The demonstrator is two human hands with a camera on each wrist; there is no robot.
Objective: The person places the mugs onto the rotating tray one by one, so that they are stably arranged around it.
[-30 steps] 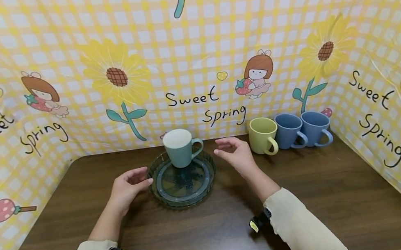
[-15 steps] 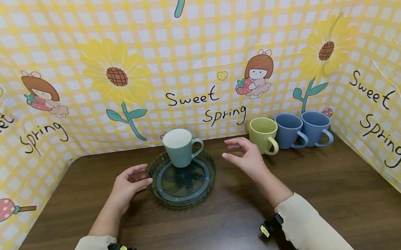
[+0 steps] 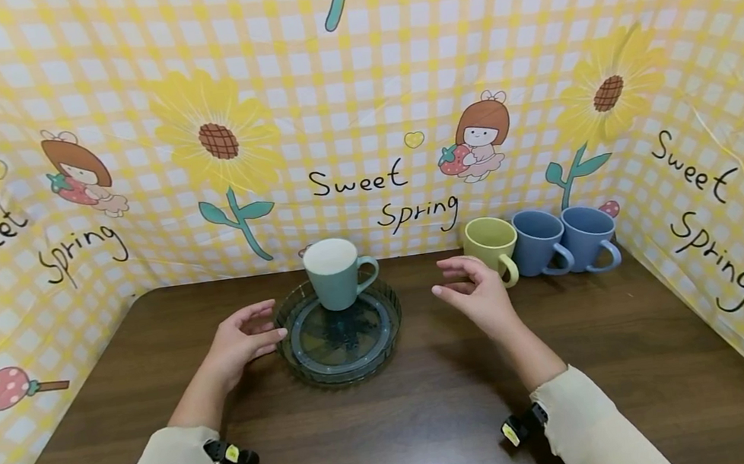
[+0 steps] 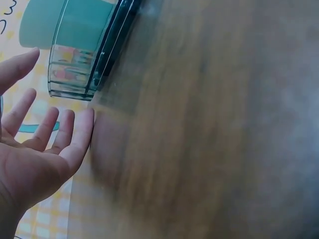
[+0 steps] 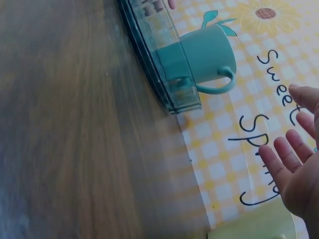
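A teal mug (image 3: 334, 278) with a white inside stands upright toward the back of a round, clear dark-tinted tray (image 3: 347, 373), its handle pointing right. My left hand (image 3: 236, 347) is beside the tray's left rim, fingers spread and loosely bent, holding nothing. In the left wrist view the fingers (image 4: 79, 139) are apart from the tray wall. My right hand (image 3: 479, 296) hovers right of the tray, in front of the yellow-green mug (image 3: 483, 238), which it partly overlaps in the head view. Its fingers (image 5: 274, 167) are relaxed with nothing between them.
Two blue mugs (image 3: 537, 244) stand side by side right of the yellow-green mug, near the back edge of the brown wooden table (image 3: 382, 445). A yellow checked cloth (image 3: 345, 112) with printed flowers and words walls in the back and both sides.
My right hand has moved right, away from the tray and across the front of the yellow-green mug. The left hand has hardly moved; mugs and tray stay in place.
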